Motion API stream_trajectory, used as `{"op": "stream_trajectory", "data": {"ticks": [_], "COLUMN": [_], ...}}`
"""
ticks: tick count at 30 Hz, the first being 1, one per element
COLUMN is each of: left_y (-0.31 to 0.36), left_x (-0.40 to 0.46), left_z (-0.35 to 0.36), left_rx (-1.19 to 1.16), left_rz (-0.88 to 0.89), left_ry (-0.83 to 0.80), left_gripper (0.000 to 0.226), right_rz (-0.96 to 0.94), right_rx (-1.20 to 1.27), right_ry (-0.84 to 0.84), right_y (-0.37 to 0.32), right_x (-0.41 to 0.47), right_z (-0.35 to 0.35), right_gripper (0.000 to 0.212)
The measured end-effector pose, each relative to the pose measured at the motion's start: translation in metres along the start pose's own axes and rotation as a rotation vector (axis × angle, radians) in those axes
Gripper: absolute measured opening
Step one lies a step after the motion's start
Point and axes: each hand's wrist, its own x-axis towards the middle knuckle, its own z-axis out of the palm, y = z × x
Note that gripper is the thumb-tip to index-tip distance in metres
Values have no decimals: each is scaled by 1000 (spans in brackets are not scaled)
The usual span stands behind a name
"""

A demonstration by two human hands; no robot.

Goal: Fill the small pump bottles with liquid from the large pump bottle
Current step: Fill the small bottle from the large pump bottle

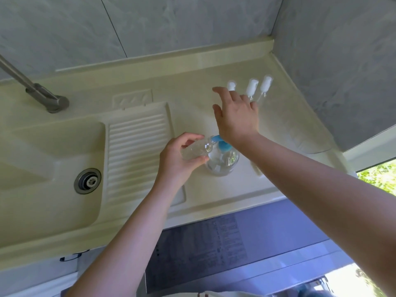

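Nearest: my left hand [182,159] holds a small clear bottle [194,149], fingers and thumb curled round it. The bottle is tilted nearly flat, long axis running left to right, its open neck up against the blue spout [215,138] of the large pump bottle [222,161]. The large bottle stands upright on the counter [214,61], just right of the ribbed drainboard [139,146].

Beyond that: my right hand [236,116] hangs above and behind the pump head, fingers spread and straight, gripping nothing. The wrist crosses over the blue pump top; I cannot tell whether it touches.

Farthest: three small pump tops [251,86] with white caps, in a row near the back wall. They lie just past my right fingertips [216,89], partly hidden by them; contact not resolvable.

Judgement: the right hand is the nearer one to the row and to the pump head. Whichever it goes for, the neck-to-spout alignment in my left hand must hold.
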Motion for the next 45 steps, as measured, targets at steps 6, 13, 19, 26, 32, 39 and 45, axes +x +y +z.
{"op": "stream_trajectory", "data": {"ticks": [6,13,19,26,32,39,45], "left_y": [3,3,4,6,5,6,7], "left_x": [0,0,-1,-1,1,1,-2], "left_z": [0,0,-1,-3,-2,-2,0], "left_rx": [21,32,14,33,34,10,1], "left_rz": [2,13,8,9,-5,-16,-30], "left_ry": [-26,-17,-22,-32,-30,-30,-43], "left_gripper": [45,45,45,45,44,44,43], "right_rz": [-35,-10,14,-44,-20,-57,-23], "right_rx": [-20,13,68,19,75,29,46], "right_ry": [3,12,-17,-27,-47,-23,-55], "right_y": [2,1,1,0,-2,-1,1], "right_x": [-3,-7,-2,0,-2,3,2], "right_z": [3,4,1,0,5,0,6], "right_gripper": [42,44,43,47,49,42,43]}}
